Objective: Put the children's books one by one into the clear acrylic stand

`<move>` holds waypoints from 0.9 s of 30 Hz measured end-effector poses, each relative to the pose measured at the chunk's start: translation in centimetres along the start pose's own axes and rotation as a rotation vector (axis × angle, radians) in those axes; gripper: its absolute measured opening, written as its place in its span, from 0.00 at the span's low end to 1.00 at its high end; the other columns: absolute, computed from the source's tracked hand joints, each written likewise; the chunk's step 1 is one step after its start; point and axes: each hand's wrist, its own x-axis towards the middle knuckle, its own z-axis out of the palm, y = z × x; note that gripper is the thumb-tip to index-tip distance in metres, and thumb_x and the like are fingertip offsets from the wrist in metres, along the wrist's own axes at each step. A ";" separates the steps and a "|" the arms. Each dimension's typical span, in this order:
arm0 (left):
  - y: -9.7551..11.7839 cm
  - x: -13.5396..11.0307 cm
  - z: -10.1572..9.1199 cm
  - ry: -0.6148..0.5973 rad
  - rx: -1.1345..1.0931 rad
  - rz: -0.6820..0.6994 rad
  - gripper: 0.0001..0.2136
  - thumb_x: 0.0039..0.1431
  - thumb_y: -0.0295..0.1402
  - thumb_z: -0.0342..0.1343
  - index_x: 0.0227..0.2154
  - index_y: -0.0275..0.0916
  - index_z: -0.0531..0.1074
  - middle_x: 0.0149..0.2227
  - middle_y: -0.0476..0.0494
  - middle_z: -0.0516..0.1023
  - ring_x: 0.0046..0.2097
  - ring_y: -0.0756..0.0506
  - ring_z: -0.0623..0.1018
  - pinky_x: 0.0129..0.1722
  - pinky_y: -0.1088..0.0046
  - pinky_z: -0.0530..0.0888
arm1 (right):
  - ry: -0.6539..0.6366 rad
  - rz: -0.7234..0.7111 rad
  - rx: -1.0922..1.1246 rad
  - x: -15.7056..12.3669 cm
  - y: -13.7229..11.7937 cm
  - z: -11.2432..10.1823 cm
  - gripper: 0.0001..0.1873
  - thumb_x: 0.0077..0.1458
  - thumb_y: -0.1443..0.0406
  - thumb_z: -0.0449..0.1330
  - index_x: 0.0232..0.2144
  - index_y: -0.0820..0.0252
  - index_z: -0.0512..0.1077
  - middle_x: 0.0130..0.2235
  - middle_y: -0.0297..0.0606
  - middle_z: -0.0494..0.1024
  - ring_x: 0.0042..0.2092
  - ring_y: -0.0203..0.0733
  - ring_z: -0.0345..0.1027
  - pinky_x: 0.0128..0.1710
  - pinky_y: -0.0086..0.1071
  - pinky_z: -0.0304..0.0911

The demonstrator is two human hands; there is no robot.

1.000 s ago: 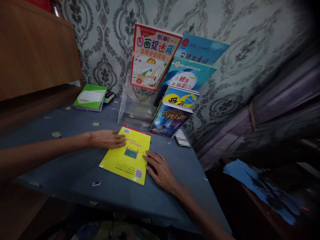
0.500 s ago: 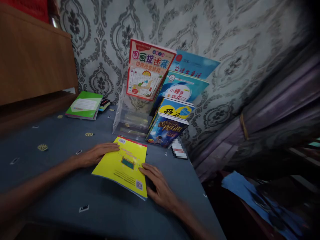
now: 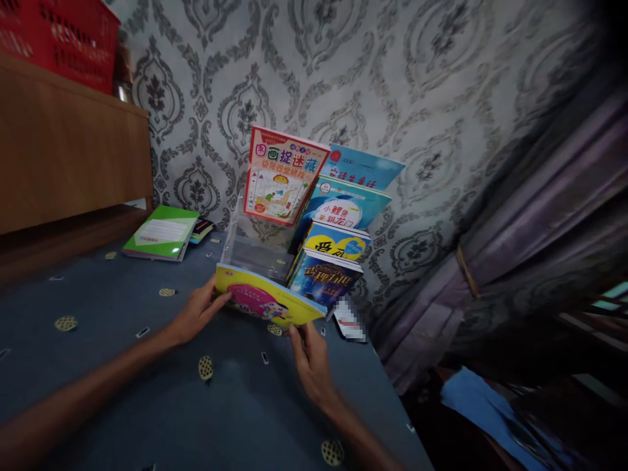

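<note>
A thin yellow book (image 3: 299, 309) with a pink patch and a cartoon figure on its cover is tilted up between my two hands. My left hand (image 3: 200, 313) grips its left edge, thumb on the cover and fingers behind. At the lower right edge my right hand (image 3: 310, 358) pinches it. Right behind the book is a clear acrylic rack (image 3: 255, 252). A red-bordered picture book (image 3: 284, 176) stands in the rack's back tier. Beside it, teal books (image 3: 338, 204), a yellow-and-blue book (image 3: 336, 241) and a dark blue book (image 3: 321, 276) stand in steps.
A green book (image 3: 164, 232) lies at the left with small dark books (image 3: 202, 229) beside it. A pixelated white item (image 3: 350, 320) lies by the table's right edge. A wooden cabinet (image 3: 73, 150) with a red basket (image 3: 63, 42) borders the left; a purple curtain (image 3: 441, 288) hangs right.
The yellow book went from lying back-cover up to tilted upright, showing its other cover, and moved toward the rack. My hands shifted to its side edges. The camera view tipped upward.
</note>
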 end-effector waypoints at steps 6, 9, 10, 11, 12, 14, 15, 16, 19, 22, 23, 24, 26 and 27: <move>0.7 2.6 -0.3 0.026 0.009 -0.060 0.20 0.65 0.52 0.47 0.44 0.40 0.68 0.37 0.44 0.79 0.39 0.41 0.78 0.37 0.68 0.75 | -0.060 -0.020 0.079 3.9 -1.4 -0.8 0.11 0.67 0.55 0.49 0.42 0.53 0.66 0.38 0.40 0.78 0.40 0.46 0.73 0.40 0.37 0.71; 0.7 3.0 -0.2 0.055 -0.006 -0.061 0.21 0.66 0.53 0.45 0.40 0.39 0.69 0.34 0.45 0.77 0.40 0.41 0.77 0.37 0.68 0.74 | -0.052 -0.016 0.077 4.9 -1.5 -0.6 0.11 0.67 0.55 0.49 0.41 0.53 0.65 0.36 0.39 0.77 0.40 0.46 0.72 0.40 0.37 0.70; 0.5 3.0 -0.1 0.056 -0.019 -0.068 0.21 0.66 0.53 0.45 0.39 0.39 0.69 0.33 0.46 0.76 0.39 0.42 0.76 0.36 0.69 0.74 | -0.055 -0.017 0.059 5.1 -1.4 -0.5 0.11 0.67 0.55 0.49 0.40 0.53 0.64 0.36 0.39 0.76 0.39 0.46 0.72 0.39 0.36 0.70; 0.3 2.9 -0.1 0.052 -0.032 -0.082 0.21 0.65 0.53 0.45 0.38 0.39 0.69 0.32 0.47 0.74 0.36 0.44 0.75 0.33 0.71 0.73 | -0.061 -0.022 0.035 5.3 -1.3 -0.4 0.11 0.67 0.55 0.49 0.39 0.53 0.64 0.36 0.39 0.76 0.39 0.46 0.72 0.38 0.36 0.70; 0.1 2.8 -0.1 0.043 -0.049 -0.097 0.21 0.65 0.54 0.45 0.38 0.38 0.68 0.30 0.48 0.73 0.33 0.45 0.74 0.29 0.72 0.72 | -0.069 -0.030 0.011 5.5 -1.2 -0.4 0.10 0.66 0.55 0.49 0.37 0.53 0.63 0.35 0.38 0.76 0.38 0.46 0.71 0.37 0.36 0.69; -0.1 2.8 -0.4 0.022 -0.094 -0.113 0.22 0.63 0.55 0.47 0.38 0.39 0.68 0.29 0.50 0.71 0.28 0.48 0.71 0.24 0.75 0.69 | -0.092 -0.055 -0.022 6.1 -1.2 -0.5 0.10 0.66 0.55 0.49 0.35 0.52 0.62 0.33 0.36 0.75 0.35 0.45 0.71 0.35 0.35 0.68; -0.1 2.9 -0.7 0.015 -0.116 -0.111 0.22 0.63 0.55 0.47 0.39 0.38 0.68 0.30 0.50 0.70 0.27 0.49 0.70 0.22 0.75 0.68 | -0.105 -0.070 -0.030 6.6 -1.3 -0.6 0.10 0.66 0.55 0.49 0.34 0.52 0.61 0.32 0.35 0.74 0.34 0.44 0.70 0.33 0.35 0.67; 0.1 3.1 -1.0 0.011 -0.135 -0.102 0.23 0.62 0.56 0.48 0.40 0.38 0.68 0.30 0.50 0.70 0.27 0.49 0.70 0.22 0.75 0.68 | -0.116 -0.084 -0.036 7.1 -1.6 -0.8 0.10 0.66 0.56 0.49 0.34 0.52 0.61 0.31 0.35 0.74 0.33 0.44 0.70 0.32 0.35 0.66; 1.2 4.5 -2.5 0.026 -0.151 -0.052 0.23 0.62 0.55 0.49 0.42 0.38 0.69 0.32 0.48 0.71 0.28 0.48 0.71 0.23 0.75 0.69 | -0.119 -0.125 -0.054 9.2 -2.7 -1.4 0.10 0.66 0.56 0.49 0.37 0.52 0.64 0.32 0.35 0.75 0.33 0.44 0.70 0.32 0.34 0.67; 2.8 7.1 -4.2 0.080 -0.128 0.033 0.23 0.61 0.55 0.51 0.41 0.38 0.69 0.32 0.47 0.72 0.30 0.47 0.71 0.23 0.74 0.69 | -0.076 -0.189 -0.088 12.3 -4.4 -2.2 0.11 0.66 0.55 0.50 0.42 0.54 0.66 0.34 0.36 0.77 0.37 0.45 0.71 0.36 0.35 0.68; 3.3 8.3 -4.8 0.103 -0.117 0.071 0.22 0.61 0.55 0.52 0.40 0.38 0.69 0.32 0.47 0.72 0.30 0.47 0.72 0.24 0.74 0.69 | -0.058 -0.217 -0.092 13.5 -5.0 -2.5 0.12 0.66 0.55 0.49 0.43 0.54 0.66 0.36 0.37 0.77 0.38 0.45 0.71 0.37 0.36 0.69; 3.8 9.5 -5.4 0.128 -0.106 0.114 0.22 0.61 0.55 0.52 0.40 0.38 0.69 0.32 0.47 0.72 0.31 0.46 0.72 0.25 0.74 0.69 | -0.041 -0.247 -0.091 14.8 -5.7 -2.9 0.12 0.66 0.56 0.49 0.44 0.54 0.66 0.37 0.38 0.77 0.39 0.45 0.71 0.38 0.37 0.69; 4.9 12.1 -6.5 0.175 -0.076 0.198 0.21 0.62 0.53 0.51 0.40 0.38 0.70 0.32 0.47 0.72 0.30 0.47 0.72 0.26 0.73 0.70 | -0.004 -0.316 -0.085 17.6 -7.0 -3.8 0.12 0.66 0.56 0.49 0.46 0.55 0.66 0.39 0.39 0.77 0.39 0.44 0.71 0.40 0.37 0.70; 5.4 13.5 -7.0 0.201 -0.064 0.241 0.21 0.63 0.53 0.51 0.41 0.38 0.70 0.32 0.47 0.72 0.30 0.47 0.72 0.26 0.73 0.70 | 0.020 -0.351 -0.082 19.0 -7.7 -4.3 0.13 0.66 0.56 0.50 0.47 0.55 0.66 0.40 0.39 0.77 0.40 0.45 0.71 0.41 0.38 0.70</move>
